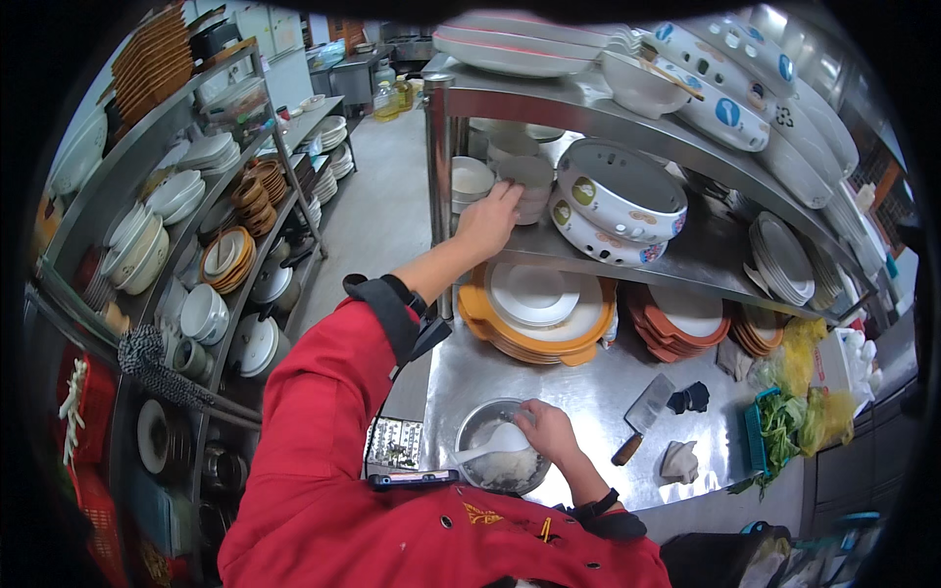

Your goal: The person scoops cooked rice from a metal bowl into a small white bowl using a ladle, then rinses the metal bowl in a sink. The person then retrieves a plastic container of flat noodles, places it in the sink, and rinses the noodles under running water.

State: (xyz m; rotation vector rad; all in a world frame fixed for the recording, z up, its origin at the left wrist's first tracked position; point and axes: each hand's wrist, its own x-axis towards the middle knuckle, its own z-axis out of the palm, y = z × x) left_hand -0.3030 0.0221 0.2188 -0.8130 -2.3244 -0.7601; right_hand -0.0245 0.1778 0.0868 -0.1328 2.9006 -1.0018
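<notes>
My left hand reaches up to the middle shelf, its fingers at the rim of a stack of small white bowls. The thumb's side is hidden, so whether the fingers grip a bowl is unclear. Down on the steel counter, my right hand holds the rim of a metal mixing bowl, thumb inside. White food that looks like cooked rice lies in that bowl, with a white plastic rice paddle resting over it.
Large patterned bowls stand right of my left hand. Orange-rimmed dishes sit below the shelf edge. A cleaver, a crumpled cloth and a basket of greens lie rightward. Another dish rack stands left.
</notes>
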